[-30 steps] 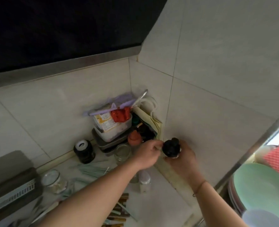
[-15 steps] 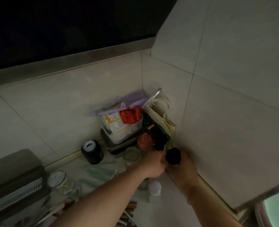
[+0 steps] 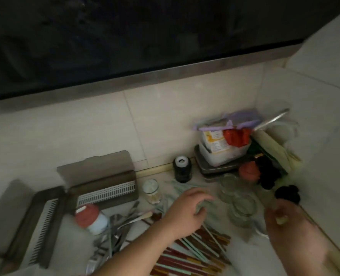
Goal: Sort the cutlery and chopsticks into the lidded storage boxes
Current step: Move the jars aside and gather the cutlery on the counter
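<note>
Head view: your left hand [image 3: 187, 208] has left the black-capped bottle [image 3: 287, 194] by the bench's back right corner, fingers spread above the chopsticks [image 3: 197, 253]. Right hand [image 3: 292, 226] blurred; grip unclear. Boxes [image 3: 105, 188] sit open at left, so sorting can begin.

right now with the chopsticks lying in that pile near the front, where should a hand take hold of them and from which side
Probably grip the chopsticks across the middle of the bundle, coming straight down from above. They lie flat on the counter, roughly side by side and slanting, so fingers closing crosswise could gather several at once. The left hand hovers just above the pile's far end, so it looks closest.
</note>
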The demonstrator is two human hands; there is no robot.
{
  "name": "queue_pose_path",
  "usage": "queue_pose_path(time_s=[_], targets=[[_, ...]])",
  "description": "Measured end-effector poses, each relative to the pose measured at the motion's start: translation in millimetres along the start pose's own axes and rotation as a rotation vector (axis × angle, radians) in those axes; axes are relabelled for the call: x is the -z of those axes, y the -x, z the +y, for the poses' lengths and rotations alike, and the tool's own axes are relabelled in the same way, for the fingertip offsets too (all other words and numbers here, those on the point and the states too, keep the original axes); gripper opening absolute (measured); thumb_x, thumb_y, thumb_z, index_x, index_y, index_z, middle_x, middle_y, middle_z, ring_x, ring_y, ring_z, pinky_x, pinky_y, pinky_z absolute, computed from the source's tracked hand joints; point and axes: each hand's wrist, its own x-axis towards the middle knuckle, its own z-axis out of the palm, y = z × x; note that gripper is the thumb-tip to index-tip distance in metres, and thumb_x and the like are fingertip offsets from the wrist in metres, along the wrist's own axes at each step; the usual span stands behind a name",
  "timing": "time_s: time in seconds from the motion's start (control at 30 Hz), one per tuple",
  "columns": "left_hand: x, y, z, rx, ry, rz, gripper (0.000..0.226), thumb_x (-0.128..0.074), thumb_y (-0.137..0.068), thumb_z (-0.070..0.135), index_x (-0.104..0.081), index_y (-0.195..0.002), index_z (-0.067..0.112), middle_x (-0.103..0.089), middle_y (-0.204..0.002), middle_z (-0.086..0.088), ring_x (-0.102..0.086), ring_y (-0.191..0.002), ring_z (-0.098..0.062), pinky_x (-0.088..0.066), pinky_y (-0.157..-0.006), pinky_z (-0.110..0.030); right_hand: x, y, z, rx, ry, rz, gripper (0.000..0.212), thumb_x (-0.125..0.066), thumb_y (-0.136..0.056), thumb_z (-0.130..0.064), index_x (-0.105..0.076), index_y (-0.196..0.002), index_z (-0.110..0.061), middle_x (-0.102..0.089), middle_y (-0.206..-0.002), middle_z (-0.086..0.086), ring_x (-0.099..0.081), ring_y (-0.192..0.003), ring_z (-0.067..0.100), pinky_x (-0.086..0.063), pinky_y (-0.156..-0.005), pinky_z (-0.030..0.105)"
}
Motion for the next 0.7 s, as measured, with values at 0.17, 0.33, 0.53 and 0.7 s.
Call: queue_pose_path(time_s=[0.17, 0.33, 0.53, 0.7], targets=[[70, 96, -61, 0.157, -0.143, 0.35, 0.034, -0.064, -0.083, 0.013, -0.066, -0.116, 0.023, -0.052, -0.124, 0.015, -0.047, -0.118, -0.003, -0.043, -0.101, -0.031, -51, 77, -109, 0.461, -0.136, -0.435, 0.03, -0.067, -0.079, -0.04, -0.06, -0.107, -0.035, -0.065, -0.081, -0.013, -0.066, -0.068, 0.015, -0.047, -0.057, 0.027], [124, 180, -110, 0.27, -0.184, 0.807, 0.057, -0.066, -0.076, -0.001, -0.054, -0.128, 0.02, -0.043, -0.135, 0.002, -0.039, -0.129, -0.008, -0.033, -0.106, -0.018, -133, 156, -195, 0.682, -0.278, -0.861, 0.064, -0.065, -0.076, -0.037, -0.036, -0.133, -0.034, -0.061, -0.116, -0.003, -0.064, -0.098, 0.018, -0.053, -0.08, 0.03], [137, 203, -160, 0.91, 0.326, 0.657, 0.07, -0.064, -0.09, 0.018, -0.027, -0.149, 0.016, -0.039, -0.149, -0.005, -0.044, -0.132, -0.02, -0.033, -0.102, -0.027, -191, 208, -257, 0.605, -0.24, -0.964, 0.097, -0.076, -0.069, -0.028, -0.015, -0.145, -0.025, -0.05, -0.132, 0.009, -0.055, -0.114, 0.028, -0.047, -0.096, 0.035], [140, 206, -177, 0.826, 0.393, 0.46, 0.047, -0.051, -0.091, -0.001, -0.054, -0.121, 0.035, -0.064, -0.119, 0.009, -0.056, -0.118, -0.011, -0.042, -0.095, -0.02, -214, 224, -270, 0.531, -0.236, -0.919, 0.081, -0.078, -0.068, -0.028, -0.027, -0.13, -0.033, -0.058, -0.116, 0.003, -0.059, -0.107, 0.026, -0.05, -0.094, 0.042]])
